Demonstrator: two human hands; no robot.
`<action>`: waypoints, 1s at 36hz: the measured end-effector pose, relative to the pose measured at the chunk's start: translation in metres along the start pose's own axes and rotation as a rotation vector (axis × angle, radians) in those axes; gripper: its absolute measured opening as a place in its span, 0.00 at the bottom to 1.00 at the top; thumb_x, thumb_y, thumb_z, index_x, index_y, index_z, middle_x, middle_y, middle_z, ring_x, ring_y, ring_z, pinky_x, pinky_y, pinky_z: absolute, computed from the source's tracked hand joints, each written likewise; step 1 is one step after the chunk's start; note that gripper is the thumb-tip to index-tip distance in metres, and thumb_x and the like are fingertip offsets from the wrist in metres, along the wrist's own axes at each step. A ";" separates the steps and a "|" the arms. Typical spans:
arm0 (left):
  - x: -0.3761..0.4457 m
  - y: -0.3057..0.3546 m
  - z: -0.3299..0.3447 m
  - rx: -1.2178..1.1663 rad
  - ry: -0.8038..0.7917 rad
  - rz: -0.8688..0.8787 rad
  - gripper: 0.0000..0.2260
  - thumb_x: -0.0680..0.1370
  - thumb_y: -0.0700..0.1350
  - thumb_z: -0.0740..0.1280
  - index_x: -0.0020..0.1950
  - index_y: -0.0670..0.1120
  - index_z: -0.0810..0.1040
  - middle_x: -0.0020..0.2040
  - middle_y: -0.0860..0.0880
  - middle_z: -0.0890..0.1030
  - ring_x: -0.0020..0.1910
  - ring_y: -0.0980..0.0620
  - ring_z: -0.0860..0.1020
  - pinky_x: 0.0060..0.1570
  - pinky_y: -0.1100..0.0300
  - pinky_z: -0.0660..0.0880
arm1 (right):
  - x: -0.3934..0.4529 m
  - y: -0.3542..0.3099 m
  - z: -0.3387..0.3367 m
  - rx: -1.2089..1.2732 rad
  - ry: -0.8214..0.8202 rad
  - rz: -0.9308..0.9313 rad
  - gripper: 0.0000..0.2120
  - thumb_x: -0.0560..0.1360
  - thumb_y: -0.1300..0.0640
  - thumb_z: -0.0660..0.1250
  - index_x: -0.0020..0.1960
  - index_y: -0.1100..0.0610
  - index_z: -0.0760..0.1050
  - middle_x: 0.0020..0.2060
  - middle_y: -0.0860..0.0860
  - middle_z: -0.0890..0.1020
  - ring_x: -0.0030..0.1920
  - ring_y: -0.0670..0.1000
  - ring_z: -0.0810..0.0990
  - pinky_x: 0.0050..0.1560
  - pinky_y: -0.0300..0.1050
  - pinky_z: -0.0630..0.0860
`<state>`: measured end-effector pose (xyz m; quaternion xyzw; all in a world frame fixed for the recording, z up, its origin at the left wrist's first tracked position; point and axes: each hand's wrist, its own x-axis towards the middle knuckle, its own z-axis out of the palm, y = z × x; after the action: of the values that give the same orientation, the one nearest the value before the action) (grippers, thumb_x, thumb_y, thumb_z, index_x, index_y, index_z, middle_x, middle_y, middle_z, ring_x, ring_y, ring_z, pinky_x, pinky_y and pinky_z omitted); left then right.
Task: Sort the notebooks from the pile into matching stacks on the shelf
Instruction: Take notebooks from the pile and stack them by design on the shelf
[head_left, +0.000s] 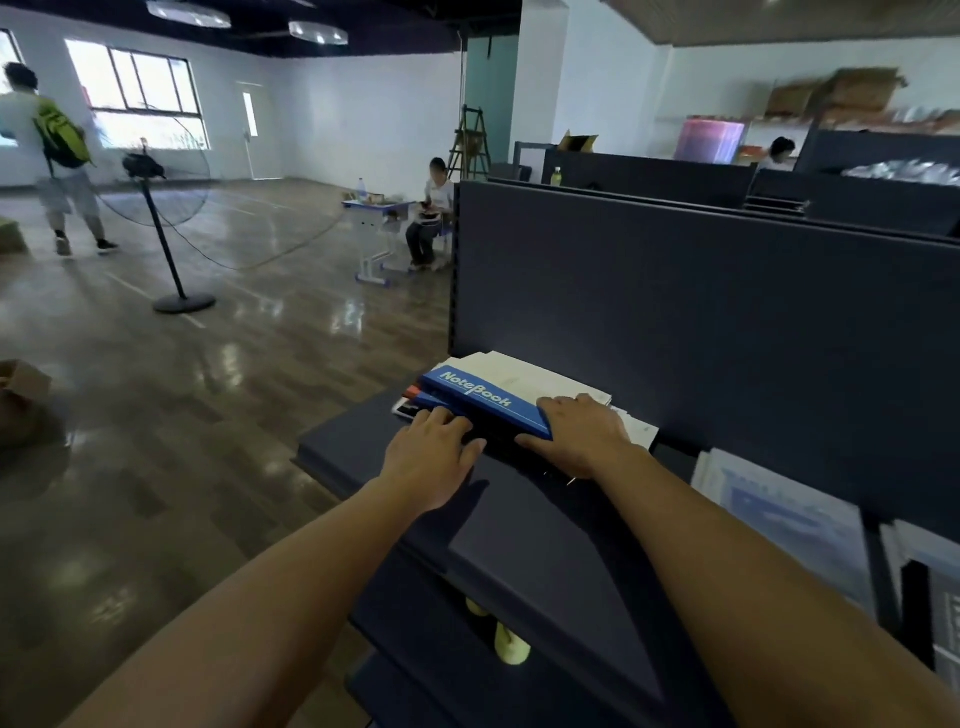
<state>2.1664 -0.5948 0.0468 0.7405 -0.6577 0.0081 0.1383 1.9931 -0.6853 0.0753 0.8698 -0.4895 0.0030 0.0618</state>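
A pile of notebooks lies at the back left of the dark shelf (363, 457). On top is a blue notebook (483, 397) with white "NoteBook" lettering, and white covers (524, 371) show behind it. My left hand (434, 452) grips the near left edge of the pile, its fingertips tucked under the blue notebook. My right hand (584, 431) holds the blue notebook's right end, fingers over its top and thumb along its front edge. A red and white notebook edge (408, 402) pokes out at the pile's left.
A dark back panel (701, 312) rises right behind the pile. More pale notebooks or papers (779, 519) lie on the shelf section to the right. Lower shelves hold yellowish objects (511, 644). To the left is bare floor with a stand fan (166, 208), a walking person and a seated person.
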 end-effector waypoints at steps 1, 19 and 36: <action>0.001 -0.001 -0.001 -0.008 0.004 0.000 0.20 0.82 0.57 0.53 0.70 0.49 0.70 0.66 0.47 0.71 0.67 0.46 0.68 0.62 0.51 0.68 | 0.000 0.000 -0.001 0.003 0.011 -0.002 0.26 0.76 0.33 0.54 0.63 0.51 0.67 0.60 0.52 0.76 0.59 0.55 0.72 0.51 0.49 0.70; 0.011 -0.008 -0.008 -0.026 0.009 0.126 0.20 0.82 0.56 0.53 0.68 0.48 0.71 0.66 0.47 0.71 0.67 0.46 0.68 0.61 0.51 0.70 | -0.010 -0.006 -0.010 -0.115 0.073 -0.019 0.32 0.79 0.51 0.62 0.77 0.49 0.49 0.63 0.54 0.73 0.61 0.56 0.72 0.56 0.49 0.71; -0.006 0.022 -0.017 -0.050 0.003 0.414 0.19 0.82 0.56 0.54 0.67 0.48 0.72 0.64 0.46 0.73 0.64 0.45 0.69 0.59 0.50 0.69 | -0.107 -0.021 -0.037 -0.155 0.249 0.141 0.29 0.82 0.60 0.53 0.78 0.53 0.43 0.76 0.55 0.58 0.74 0.54 0.59 0.71 0.46 0.58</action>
<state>2.1473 -0.5875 0.0661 0.5860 -0.7955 0.0211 0.1526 1.9574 -0.5790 0.1026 0.8188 -0.5367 0.0772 0.1887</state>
